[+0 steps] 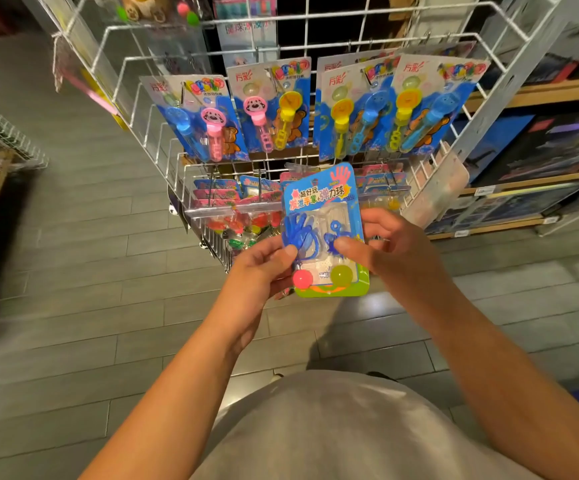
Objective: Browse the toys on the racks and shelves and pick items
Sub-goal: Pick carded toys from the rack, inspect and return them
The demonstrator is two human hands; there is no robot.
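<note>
Grey shirt cloth (333,431) bulged lowest, with both bare forearms reaching out over it. Left hand (263,271) and right hand (385,247) pinched the side edges of a glossy blister card (322,230), thumbs on its front, holding it upright just before the white wire rack (163,140). Under clear plastic sat blue rubbery hand shapes, one pink ball and one yellow. Bubble wand cards (270,105) hung flat on the rack's hooks. Grey plank floor (90,271) lay open to the left; wooden shelves (540,95) crowded the right.
</note>
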